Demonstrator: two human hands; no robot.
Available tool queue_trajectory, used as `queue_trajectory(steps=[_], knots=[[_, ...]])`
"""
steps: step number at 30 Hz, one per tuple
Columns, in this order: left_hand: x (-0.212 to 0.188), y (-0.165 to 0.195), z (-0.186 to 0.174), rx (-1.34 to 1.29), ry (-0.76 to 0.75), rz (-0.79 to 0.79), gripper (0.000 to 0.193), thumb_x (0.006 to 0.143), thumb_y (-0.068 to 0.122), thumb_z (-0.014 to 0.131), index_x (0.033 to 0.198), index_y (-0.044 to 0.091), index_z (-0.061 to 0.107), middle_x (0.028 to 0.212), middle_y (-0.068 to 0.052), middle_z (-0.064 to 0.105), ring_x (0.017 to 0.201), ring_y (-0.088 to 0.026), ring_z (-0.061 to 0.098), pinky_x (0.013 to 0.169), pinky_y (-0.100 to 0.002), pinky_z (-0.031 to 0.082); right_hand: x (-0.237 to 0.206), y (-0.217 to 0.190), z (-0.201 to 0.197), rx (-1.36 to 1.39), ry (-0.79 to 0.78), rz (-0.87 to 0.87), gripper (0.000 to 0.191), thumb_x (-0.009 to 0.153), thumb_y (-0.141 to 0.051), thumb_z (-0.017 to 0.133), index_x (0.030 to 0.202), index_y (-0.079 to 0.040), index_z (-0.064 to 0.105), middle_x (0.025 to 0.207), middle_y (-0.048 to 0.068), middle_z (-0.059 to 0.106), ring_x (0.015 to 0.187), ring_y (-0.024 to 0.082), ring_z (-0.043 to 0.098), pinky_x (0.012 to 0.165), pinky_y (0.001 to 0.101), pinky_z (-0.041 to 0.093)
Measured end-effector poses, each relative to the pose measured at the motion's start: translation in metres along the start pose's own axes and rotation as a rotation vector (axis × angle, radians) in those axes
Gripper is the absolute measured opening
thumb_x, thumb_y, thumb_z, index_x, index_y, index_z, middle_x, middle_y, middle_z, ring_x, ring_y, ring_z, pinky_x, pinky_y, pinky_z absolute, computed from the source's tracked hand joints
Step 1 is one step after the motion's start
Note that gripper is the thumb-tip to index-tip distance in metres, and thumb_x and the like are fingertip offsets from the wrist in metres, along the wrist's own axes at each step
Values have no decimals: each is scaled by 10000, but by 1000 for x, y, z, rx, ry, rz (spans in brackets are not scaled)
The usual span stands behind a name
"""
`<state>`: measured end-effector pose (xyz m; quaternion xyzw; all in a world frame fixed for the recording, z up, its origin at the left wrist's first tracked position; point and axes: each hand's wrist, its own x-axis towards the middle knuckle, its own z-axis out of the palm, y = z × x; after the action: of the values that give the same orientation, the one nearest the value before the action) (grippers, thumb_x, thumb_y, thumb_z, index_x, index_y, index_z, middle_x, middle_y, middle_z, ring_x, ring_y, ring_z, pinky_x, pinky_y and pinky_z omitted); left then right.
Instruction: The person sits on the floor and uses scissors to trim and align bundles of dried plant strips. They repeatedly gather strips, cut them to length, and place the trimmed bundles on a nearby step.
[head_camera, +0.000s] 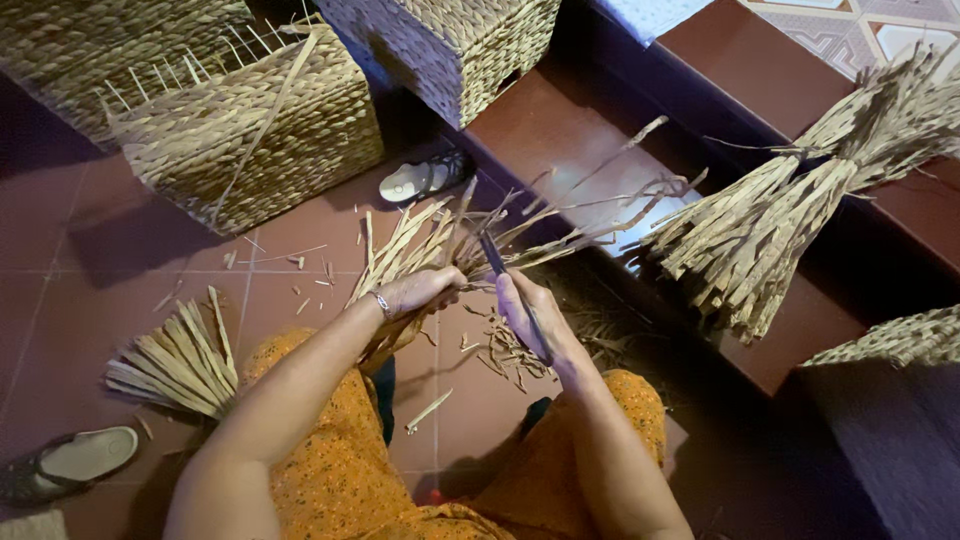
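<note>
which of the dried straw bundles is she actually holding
The fanned tan straw bundle at centre, gripped by her left hand; the others lie loose on the floor and the step.

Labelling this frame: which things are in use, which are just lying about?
In use: left hand gripping straw bundle; right hand holding dark tool; cut scraps.
Lying about: woven baskets, tied straw sheaf, cut strip pile, sandals.

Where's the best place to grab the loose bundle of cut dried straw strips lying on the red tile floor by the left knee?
Probably around the narrow gathered end of the cut dried straw strip bundle, nearest the orange-clad knee, coming from above on the person's side. The strips fan out toward the far left and converge there, so one hand could likely close round them all; gripping the splayed end would likely let strips slip free.
</note>
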<state>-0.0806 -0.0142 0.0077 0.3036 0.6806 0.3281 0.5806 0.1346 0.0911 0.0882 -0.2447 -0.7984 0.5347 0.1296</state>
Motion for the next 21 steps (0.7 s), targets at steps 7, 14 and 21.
queue_trajectory(steps=[7,14,21], knots=[[4,-2,0,21,-2,20,374,918,471,525,800,117,555,697,36,495,634,-122,418,601,-311,370,1,-3,1,-98,-19,11,421,1047,-371,461,1169,-56,712,608,36,562,548,141,553,546,320,481],[-6,8,5,342,81,205,336,957,441,494,871,118,531,672,64,393,617,-92,416,575,-303,379,2,-6,0,-90,-13,77,440,1067,-401,457,1127,-38,698,655,41,584,597,145,569,574,338,491],[-6,9,2,169,57,48,291,941,444,497,911,156,513,692,34,419,612,-147,381,558,-343,350,0,-4,12,-36,103,-25,387,1064,-333,475,1063,-32,718,608,37,563,554,115,547,534,303,447]])
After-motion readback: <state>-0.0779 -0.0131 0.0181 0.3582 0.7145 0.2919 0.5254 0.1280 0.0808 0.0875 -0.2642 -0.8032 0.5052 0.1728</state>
